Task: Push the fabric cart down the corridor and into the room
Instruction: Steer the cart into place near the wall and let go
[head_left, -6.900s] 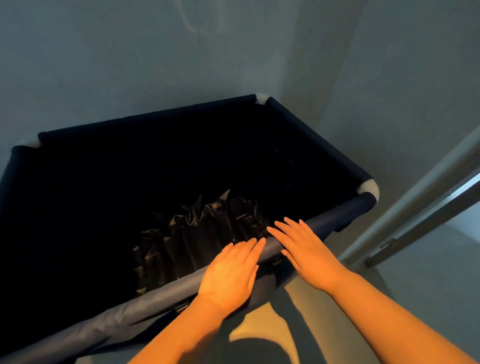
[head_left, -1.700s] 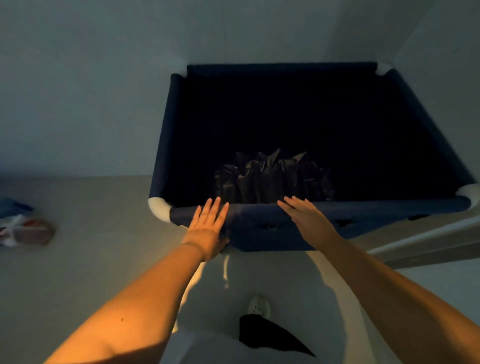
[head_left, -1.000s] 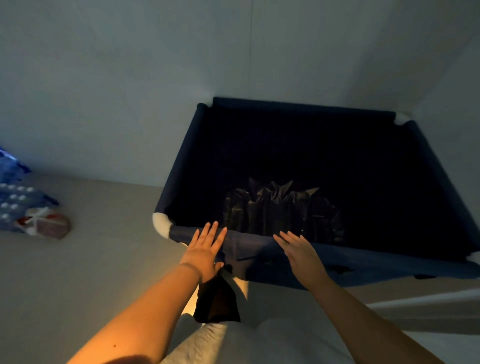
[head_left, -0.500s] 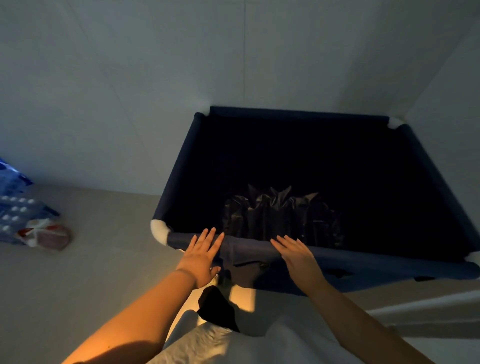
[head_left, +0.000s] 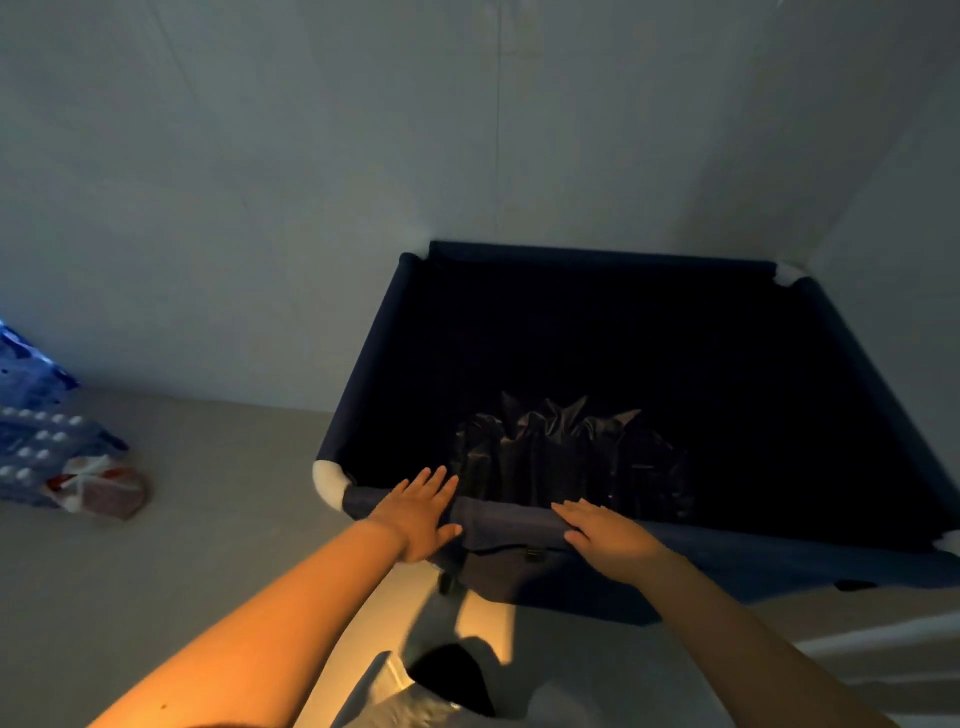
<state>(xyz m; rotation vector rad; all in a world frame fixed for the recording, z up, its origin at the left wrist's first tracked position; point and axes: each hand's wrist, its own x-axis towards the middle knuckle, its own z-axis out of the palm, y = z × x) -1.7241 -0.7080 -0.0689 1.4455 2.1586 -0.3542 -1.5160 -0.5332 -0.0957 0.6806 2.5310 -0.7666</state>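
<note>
Change since earlier: both hands have stayed flat on the near rail while the cart has drawn closer to the wall corner ahead, and the blue package at the left has come further into view
Fabric cart (head_left: 727, 364): dark navy, open-topped, with white corner caps; its far rail lies close along the wall and its far right corner sits in the wall corner
Near rail (head_left: 509, 517): fabric-wrapped bar on the cart's side nearest the person, running from the white cap at the cart's near left corner off toward the right edge of view
Left hand (head_left: 418, 512): open, fingers straight and slightly fanned, palm pressed down on the near rail just right of the cart's near left white cap (head_left: 330, 478); fingertips reach over the rail toward the cart's inside; nothing is gripped
Right hand (head_left: 608, 532): open and flat, fingers together and pointing up-left, resting on top of the near rail toward its middle; whether the thumb curls under the rail cannot be told
Gap between hands: a bare stretch of the near rail, with a small dark buckle (head_left: 532, 557) just below it on the cart's outer face
Dark crumpled sheet (head_left: 566, 457): glossy black material bunched inside the cart, right behind the near rail and between the two hands
Blue package (head_left: 36, 431): on the floor well left of the cart, against the wall, with a small reddish bag (head_left: 101, 491) beside it
Floor (head_left: 182, 561): pale, with a warm patch of light below the cart's near rail
</note>
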